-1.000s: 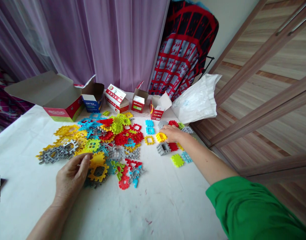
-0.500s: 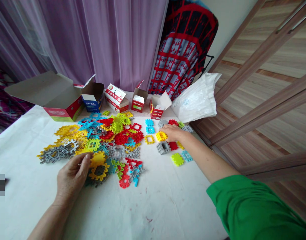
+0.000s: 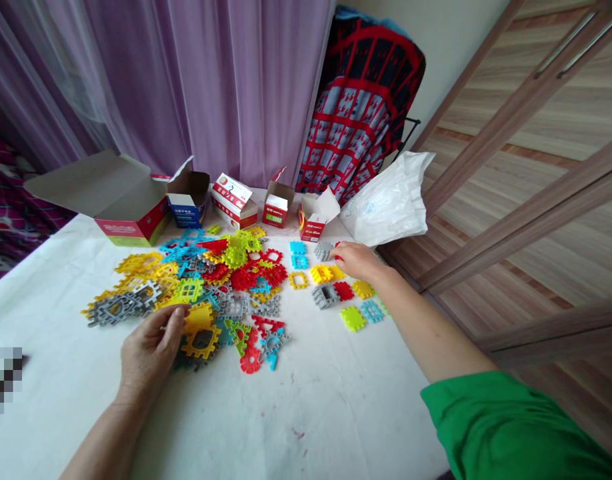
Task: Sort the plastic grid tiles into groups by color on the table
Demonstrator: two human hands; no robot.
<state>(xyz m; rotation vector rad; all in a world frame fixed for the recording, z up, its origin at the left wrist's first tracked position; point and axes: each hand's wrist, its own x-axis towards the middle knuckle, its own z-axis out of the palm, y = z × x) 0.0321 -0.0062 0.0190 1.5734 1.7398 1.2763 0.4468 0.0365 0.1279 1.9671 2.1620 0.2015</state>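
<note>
My left hand (image 3: 155,343) is closed at the near left side of a mixed pile of plastic pieces, its thumb and fingers pinching the edge of a yellow piece (image 3: 199,317). To the right of the pile, my right hand (image 3: 353,260) reaches over the smaller group of pieces. Its fingertips are at a red piece (image 3: 338,252), partly hidden by the hand, beside a gray piece (image 3: 323,251). Close by lie stacked yellow pieces (image 3: 321,273), a gray cube shape (image 3: 325,296), a red square (image 3: 343,291), a lime square (image 3: 353,319) and a blue square (image 3: 372,311).
Open cardboard boxes stand along the back edge, among them a large red one (image 3: 131,230), a blue one (image 3: 186,210) and a small red one (image 3: 311,227). A white bag (image 3: 386,200) lies at the back right of the white-covered table (image 3: 236,427).
My right hand has moved slightly back and right, off the yellow stack and onto the red piece. The camera view has shifted a little. My left hand keeps its place at the pile.
</note>
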